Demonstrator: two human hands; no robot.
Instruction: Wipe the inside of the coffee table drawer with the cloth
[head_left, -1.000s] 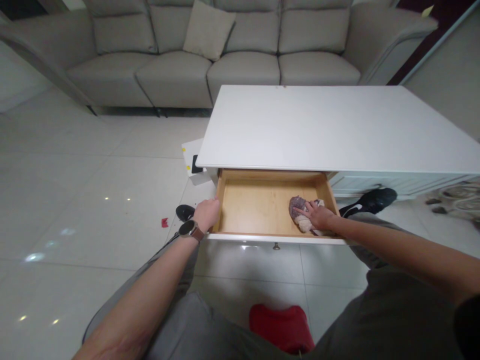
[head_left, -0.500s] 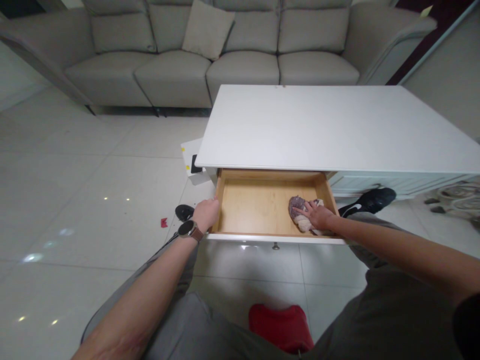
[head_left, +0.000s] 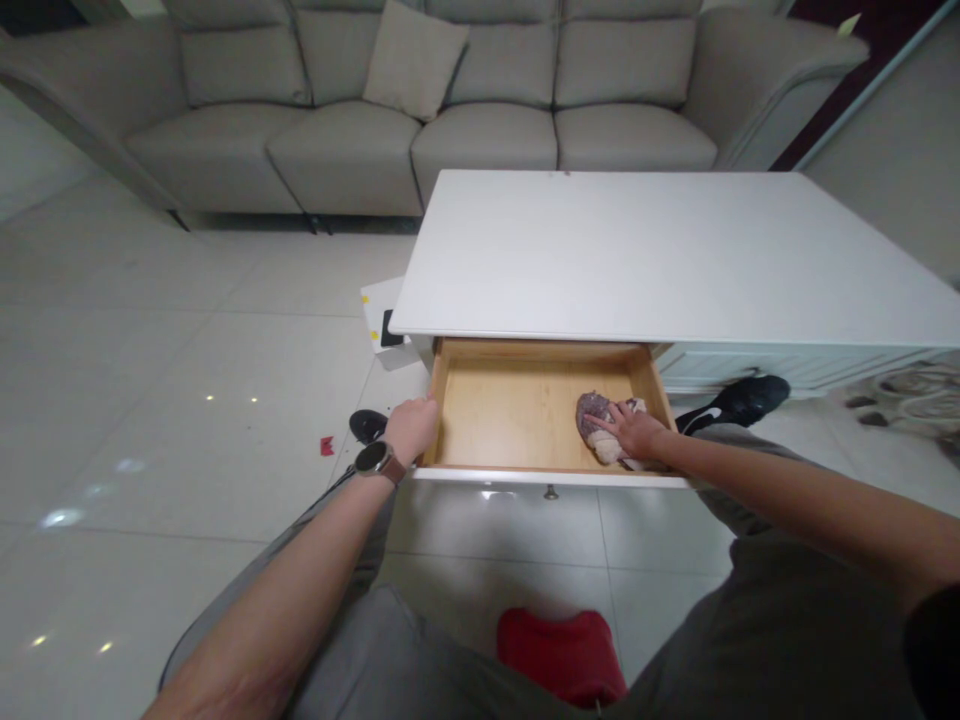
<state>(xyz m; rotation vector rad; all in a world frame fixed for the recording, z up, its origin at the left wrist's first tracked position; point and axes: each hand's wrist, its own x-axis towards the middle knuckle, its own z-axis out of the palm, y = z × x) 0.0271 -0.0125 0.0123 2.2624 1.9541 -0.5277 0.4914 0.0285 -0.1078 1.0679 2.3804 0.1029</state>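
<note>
A wooden drawer (head_left: 510,410) with a white front and a small knob is pulled out from under a white table (head_left: 645,250). My left hand (head_left: 413,428), with a watch above it, is closed on the drawer's left side edge; its fingertips are partly hidden. Inside the drawer at the right, my right hand (head_left: 634,428) presses on a crumpled cloth (head_left: 592,408), purple-grey and cream, with its fingers bent over it. The rest of the drawer's light wood bottom is bare.
A grey sofa (head_left: 487,145) with a cushion (head_left: 415,60) stands behind the table. On the floor lie a white box (head_left: 384,295) at the table's left, a red scrap (head_left: 326,446), and a red object (head_left: 559,655) between my legs. My shoes flank the drawer.
</note>
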